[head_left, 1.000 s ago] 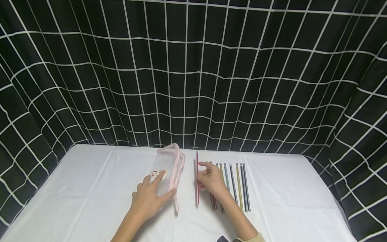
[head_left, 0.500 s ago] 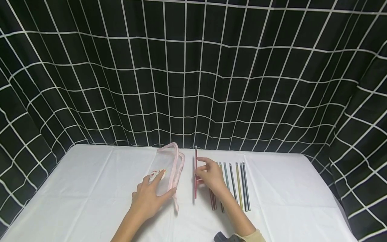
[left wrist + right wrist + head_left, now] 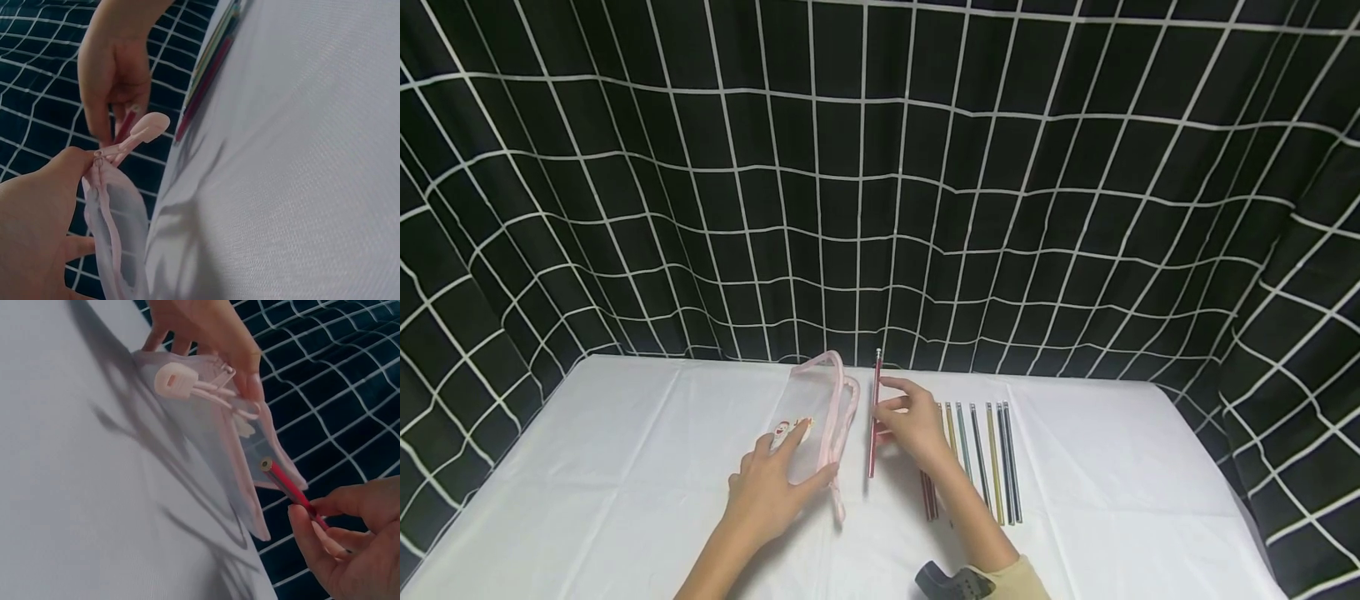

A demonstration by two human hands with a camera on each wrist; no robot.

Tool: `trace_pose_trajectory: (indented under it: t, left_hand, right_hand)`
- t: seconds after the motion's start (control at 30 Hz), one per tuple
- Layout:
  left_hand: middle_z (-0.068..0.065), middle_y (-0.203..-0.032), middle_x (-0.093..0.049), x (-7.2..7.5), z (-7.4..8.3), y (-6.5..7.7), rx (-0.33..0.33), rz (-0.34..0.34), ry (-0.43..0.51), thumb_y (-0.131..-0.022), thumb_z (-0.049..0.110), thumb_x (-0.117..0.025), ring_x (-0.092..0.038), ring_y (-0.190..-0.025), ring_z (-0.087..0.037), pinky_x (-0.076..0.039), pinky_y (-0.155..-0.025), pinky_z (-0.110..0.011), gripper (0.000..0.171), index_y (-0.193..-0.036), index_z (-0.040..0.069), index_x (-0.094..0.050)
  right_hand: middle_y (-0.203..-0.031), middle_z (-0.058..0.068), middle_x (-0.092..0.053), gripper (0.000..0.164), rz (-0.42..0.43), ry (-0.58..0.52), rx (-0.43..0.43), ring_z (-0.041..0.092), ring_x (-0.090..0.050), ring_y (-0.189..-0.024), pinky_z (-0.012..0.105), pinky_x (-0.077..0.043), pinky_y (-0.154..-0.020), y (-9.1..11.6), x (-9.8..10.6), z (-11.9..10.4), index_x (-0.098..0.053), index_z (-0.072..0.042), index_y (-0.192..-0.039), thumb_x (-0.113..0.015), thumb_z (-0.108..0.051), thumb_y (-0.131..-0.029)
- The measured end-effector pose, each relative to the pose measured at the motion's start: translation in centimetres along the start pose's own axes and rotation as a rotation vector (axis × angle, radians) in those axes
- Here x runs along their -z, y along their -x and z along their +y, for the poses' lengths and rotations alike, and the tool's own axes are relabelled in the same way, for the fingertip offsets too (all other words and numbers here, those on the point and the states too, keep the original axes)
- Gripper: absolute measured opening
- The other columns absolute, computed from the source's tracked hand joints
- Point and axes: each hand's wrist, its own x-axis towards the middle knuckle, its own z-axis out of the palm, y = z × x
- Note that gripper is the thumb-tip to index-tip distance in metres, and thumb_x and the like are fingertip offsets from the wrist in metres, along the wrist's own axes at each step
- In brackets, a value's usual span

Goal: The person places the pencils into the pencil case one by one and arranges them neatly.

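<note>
You seem to be at the loading step: your right hand (image 3: pixel 913 423) pinches the red pencil (image 3: pixel 287 484) between thumb and fingertips, the pink-edged zip pouch (image 3: pixel 833 414) is under the spread fingers of your left hand (image 3: pixel 766 497), and next you should probably align the pencil with its opening.

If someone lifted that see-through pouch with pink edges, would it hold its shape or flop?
Probably floppy: the zip pouch has pink edging that bends in loose curves. It seems likely to be light, since its walls look thin and sheer. Its pull tag may swing, as only one end meets the zip.
</note>
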Motion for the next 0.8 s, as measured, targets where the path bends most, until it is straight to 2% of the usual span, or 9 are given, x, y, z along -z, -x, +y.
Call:
trace_pose_trajectory:
  t: [0.27, 0.57, 0.8]
  left_hand:
    - [-0.029, -0.148, -0.053, -0.3, 0.1, 0.1, -0.015, 0.017, -0.01, -0.093, 0.069, -0.064, -0.058, -0.125, -0.055, -0.046, -0.088, -0.072, 0.076, -0.154, 0.025, -0.056]
    - [-0.028, -0.147, -0.054, -0.2, 0.2, 0.1, -0.013, 0.015, -0.014, -0.092, 0.069, -0.065, -0.058, -0.125, -0.055, -0.046, -0.088, -0.071, 0.076, -0.154, 0.025, -0.056]
    - [-0.027, -0.147, -0.054, -0.3, 0.1, 0.1, -0.014, 0.024, -0.018, -0.092, 0.071, -0.064, -0.058, -0.124, -0.054, -0.047, -0.087, -0.069, 0.078, -0.154, 0.025, -0.056]
  right_hand:
    - [-0.098, 0.028, -0.074, 0.051, 0.015, -0.012, 0.015, 0.028, -0.077, -0.072, 0.038, -0.064, -0.064, -0.3, -0.7, -0.4, -0.059, 0.008, -0.141, -0.067, 0.009, -0.09]
    - [-0.102, 0.03, -0.073, 0.054, 0.044, -0.056, 0.017, 0.031, -0.078, -0.074, 0.037, -0.064, -0.064, -0.7, -1.9, -0.2, -0.055, 0.009, -0.144, -0.067, 0.008, -0.092]
    - [-0.103, 0.032, -0.072, 0.054, 0.106, -0.101, 0.034, 0.023, -0.075, -0.063, 0.043, -0.064, -0.065, -0.5, -2.7, 0.4, -0.053, 0.008, -0.145, -0.067, 0.009, -0.093]
